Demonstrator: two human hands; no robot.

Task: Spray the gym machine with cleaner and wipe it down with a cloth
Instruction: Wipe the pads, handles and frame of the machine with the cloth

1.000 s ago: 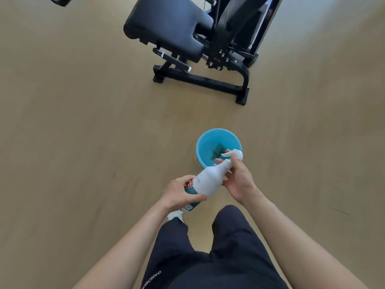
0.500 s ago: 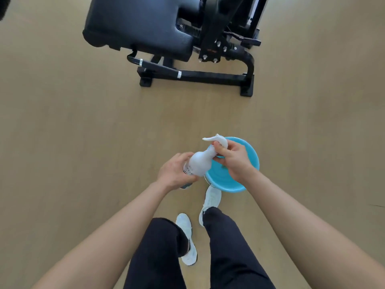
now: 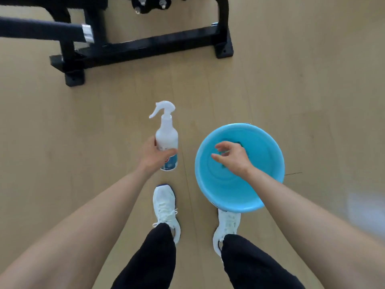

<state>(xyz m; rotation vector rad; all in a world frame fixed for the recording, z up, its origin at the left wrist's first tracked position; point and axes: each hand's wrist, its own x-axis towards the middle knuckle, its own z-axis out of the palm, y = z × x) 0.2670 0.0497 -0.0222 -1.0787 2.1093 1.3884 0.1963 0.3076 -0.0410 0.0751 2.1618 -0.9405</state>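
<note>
- Spray bottle (image 3: 166, 133): white, with a blue and red label low on the body.
- Bucket (image 3: 268, 155): plain light blue.
- Dark teal patch inside it, possibly the cloth (image 3: 240, 143); mostly hidden.
- Gym machine frame (image 3: 145, 46): black, with a silvery band (image 3: 87, 35) on one bar.
- Floor (image 3: 291, 80): tan, wood-plank pattern.
- Sneakers (image 3: 165, 205): white.
- Trousers (image 3: 154, 257): black.

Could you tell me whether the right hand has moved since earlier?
Yes: the right hand has left the spray bottle and gone rightward, over the blue bucket.
</note>
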